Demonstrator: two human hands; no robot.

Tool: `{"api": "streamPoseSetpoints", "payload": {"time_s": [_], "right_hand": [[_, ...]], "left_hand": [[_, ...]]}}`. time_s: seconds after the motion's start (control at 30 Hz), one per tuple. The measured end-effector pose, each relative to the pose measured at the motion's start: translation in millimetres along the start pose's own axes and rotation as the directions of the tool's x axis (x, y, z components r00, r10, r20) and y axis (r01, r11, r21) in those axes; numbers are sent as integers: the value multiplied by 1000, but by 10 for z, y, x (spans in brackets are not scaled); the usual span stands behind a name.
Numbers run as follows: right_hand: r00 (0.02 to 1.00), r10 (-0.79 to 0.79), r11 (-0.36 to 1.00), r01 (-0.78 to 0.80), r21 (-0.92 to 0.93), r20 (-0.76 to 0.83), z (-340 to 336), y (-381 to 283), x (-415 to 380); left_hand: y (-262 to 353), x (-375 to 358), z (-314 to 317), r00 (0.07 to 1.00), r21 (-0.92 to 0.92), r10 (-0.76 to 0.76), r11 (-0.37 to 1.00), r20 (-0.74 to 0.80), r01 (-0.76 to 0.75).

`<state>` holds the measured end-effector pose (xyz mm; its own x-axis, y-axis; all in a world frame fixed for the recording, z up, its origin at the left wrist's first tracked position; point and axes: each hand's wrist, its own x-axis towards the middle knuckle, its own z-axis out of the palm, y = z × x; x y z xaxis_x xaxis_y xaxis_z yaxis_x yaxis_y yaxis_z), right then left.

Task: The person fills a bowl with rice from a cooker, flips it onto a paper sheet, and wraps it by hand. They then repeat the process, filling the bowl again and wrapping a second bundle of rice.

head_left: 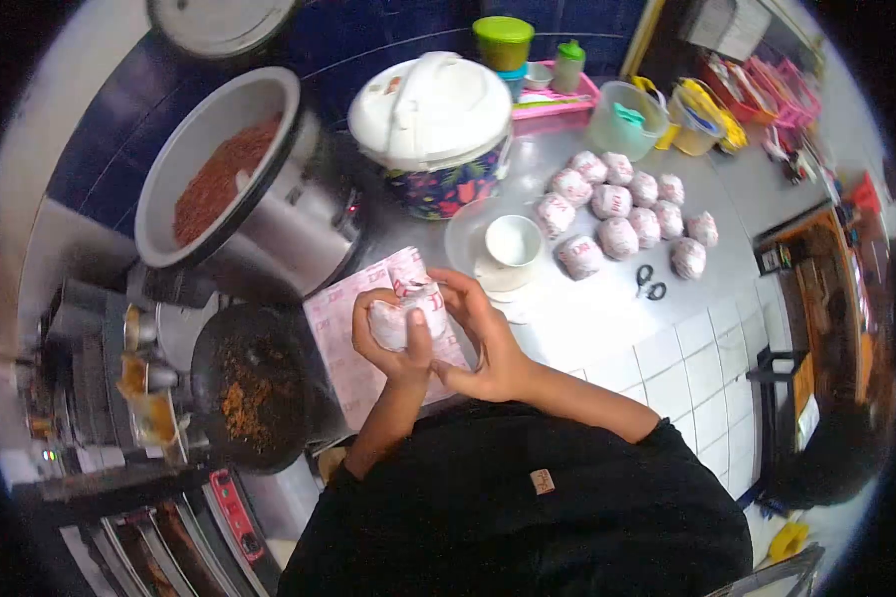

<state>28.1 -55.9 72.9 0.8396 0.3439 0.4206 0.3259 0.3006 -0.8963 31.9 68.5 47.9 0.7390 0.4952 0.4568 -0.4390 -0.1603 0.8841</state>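
Between both hands is a round food parcel (390,326) in white paper with red print, its paper folded over near the top. My left hand (400,363) curls around its left side, thumb pressed on the front. Gripping the right side is my right hand (490,343), fingertips at the upper fold. Beneath them lie printed wrapping paper sheets (331,323) on the counter. A small white bowl (514,241) stands just beyond my right hand. Several finished-looking wrapped parcels (618,239) sit grouped farther right, beside black-handled scissors (651,284).
An open cooker of reddish rice (227,184) stands at upper left, near a lidded floral rice container (443,179). A dark pan (254,343) with brown crumbly food is at left. Tubs (627,119) and a pink tray (558,117) line the back.
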Motion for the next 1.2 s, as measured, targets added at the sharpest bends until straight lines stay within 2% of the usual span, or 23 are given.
{"api": "streamPoseSetpoints", "payload": {"time_s": [0.07, 0.2, 0.27, 0.3, 0.4, 0.5, 0.53, 0.6, 0.63, 0.7, 0.77, 0.8, 0.83, 0.87, 0.9, 0.93, 0.97, 1.0, 1.03, 1.07, 1.1, 1.13, 1.2], "right_hand": [[998, 26, 994, -20, -104, 51, -281, -83, -49], [1000, 16, 994, -14, -106, 19, -640, -89, -176], [991, 18, 995, -31, -99, -134, -716, -122, -244], [988, 81, 996, -84, -11, -134, -810, -148, -263], [970, 128, 989, -141, -49, -208, -1067, -177, -297], [944, 98, 965, -167, -202, -314, -1462, -174, -290], [929, 113, 946, -209, -248, -353, -1622, -184, -290], [875, 245, 967, -250, 44, -417, -1979, -173, -355], [817, 279, 959, -263, 105, -504, -2187, -121, -438], [640, 289, 950, -285, 130, -712, -2748, -22, -657], [342, 88, 967, -255, -2, -936, -3492, 50, -862], [138, 45, 953, -304, 1, -989, -3959, 132, -1021], [21, 31, 917, -398, 20, -999, -4341, 160, -1165], [-92, 6, 873, -485, 50, -996, -4679, 208, -1304], [-87, 7, 872, -486, 49, -996, -5068, 412, -1486], [-53, -91, 692, -722, -25, -994, -5444, 696, -1674], [11, -174, 444, -892, -88, -985, -5627, 860, -1743], [25, -164, 439, -894, -96, -986, -5587, 847, -1653], [-64, -126, 320, -947, 20, -990, -5465, 771, -1469], [-151, -100, 190, -973, 130, -983, -5280, 659, -1248], [-190, -45, 87, -979, 185, -981, -5050, 502, -1054], [-170, -25, 81, -983, 167, -985, -5038, 595, -1006], [-219, -182, 107, -973, 202, -958, -5097, 702, -999]], "left_hand": [[38, -17, 283, 973, 127, 220, 966, 69, -227], [164, -23, 748, 925, 147, 319, 925, 205, -351], [58, -131, 915, 923, 105, 265, 947, 281, -304], [55, -171, 995, 896, 59, 251, 955, 367, -292], [82, -327, 1260, 846, -13, 177, 980, 503, -197], [81, -561, 1533, 829, -124, -65, 979, 556, 160], [91, -626, 1606, 820, -127, -65, 978, 568, 165], [93, -714, 1760, 689, 16, -87, 994, 719, 109], [152, -715, 1826, 665, -37, 19, 999, 747, 13], [133, -714, 1788, 625, -41, 36, 999, 780, -6], [115, -644, 1635, 599, -22, 48, 998, 799, -50], [29, -612, 1497, 600, 24, 69, 989, 797, -146], [-78, -615, 1346, 598, 73, 89, 968, 796, -241], [-144, -671, 1206, 644, 92, 27, 984, 764, -150], [-201, -725, 1084, 685, 106, -38, 993, 727, -58], [-250, -745, 962, 691, 110, -41, 992, 722, -57], [-290, -763, 839, 737, 292, -136, 952, 662, -87], [-325, -796, 768, 785, 471, -222, 876, 579, -100], [-377, -826, 771, 795, 487, -230, 869, 561, -92], [-449, -843, 794, 886, 561, -274, 828, 375, 19], [-538, -847, 787, 938, 611, -302, 779, 172, 139], [-742, -820, 746, 942, 625, -301, 766, 147, 147], [-1139, -687, 663, 803, 214, -592, 795, 69, 568]]}}
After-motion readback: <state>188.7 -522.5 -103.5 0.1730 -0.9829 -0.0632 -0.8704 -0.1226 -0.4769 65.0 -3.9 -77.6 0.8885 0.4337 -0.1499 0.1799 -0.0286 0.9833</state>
